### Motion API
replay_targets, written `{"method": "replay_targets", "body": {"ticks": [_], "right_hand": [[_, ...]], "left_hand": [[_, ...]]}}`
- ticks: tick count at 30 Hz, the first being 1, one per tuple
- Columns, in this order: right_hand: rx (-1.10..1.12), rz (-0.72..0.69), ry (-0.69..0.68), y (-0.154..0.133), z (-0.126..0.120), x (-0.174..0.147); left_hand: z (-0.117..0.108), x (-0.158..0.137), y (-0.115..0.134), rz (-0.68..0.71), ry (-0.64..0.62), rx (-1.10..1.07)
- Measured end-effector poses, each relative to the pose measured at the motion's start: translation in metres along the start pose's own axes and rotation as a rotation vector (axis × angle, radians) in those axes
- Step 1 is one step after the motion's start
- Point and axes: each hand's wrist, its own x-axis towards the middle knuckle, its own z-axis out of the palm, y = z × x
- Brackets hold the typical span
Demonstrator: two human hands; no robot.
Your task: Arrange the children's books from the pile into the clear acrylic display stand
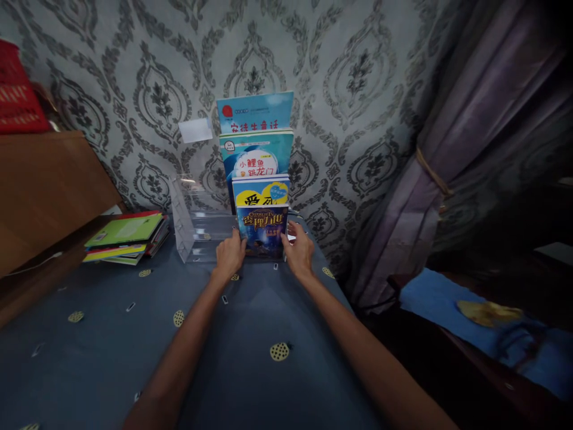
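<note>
A clear tiered display rack (181,230) stands on the cloth-covered surface against the wall. In its right part several books rise in steps. At the back is a light blue book (255,110), then a teal book (282,146), then a blue-and-yellow book (242,186). Lowest and frontmost stands a dark blue book (262,233) with gold lettering, upright. My left hand (230,254) grips its left edge, fingers bent. On the opposite edge, my right hand (299,248) holds it with the thumb in front. Some fingertips of both hands are hidden.
Left of the rack lies a pile of books (125,233), a green one on top. A brown wooden box-like piece (49,179) carries a red basket (20,89). A tied curtain (430,179) hangs at the right, above a blue cloth (439,298). A white card (196,131) is on the wall.
</note>
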Motion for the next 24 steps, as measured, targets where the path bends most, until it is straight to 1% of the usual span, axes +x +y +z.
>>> {"method": "replay_targets", "body": {"ticks": [3, 8, 13, 18, 24], "right_hand": [[0.024, 0.055, 0.020, -0.003, -0.001, 0.000], [0.020, 0.057, 0.038, -0.006, -0.001, 0.000], [0.027, 0.049, 0.031, -0.004, -0.002, 0.000], [0.022, 0.004, 0.023, -0.002, -0.001, -0.001], [0.029, 0.010, 0.030, 0.001, 0.001, -0.003]], "left_hand": [[-0.002, 0.000, 0.001, -0.005, -0.015, -0.006], [-0.006, -0.001, 0.002, -0.022, -0.056, 0.025], [-0.011, -0.003, 0.004, -0.041, -0.057, 0.015], [-0.013, -0.003, 0.005, -0.073, -0.036, -0.054], [-0.012, -0.003, 0.006, -0.091, -0.003, -0.174]]}}
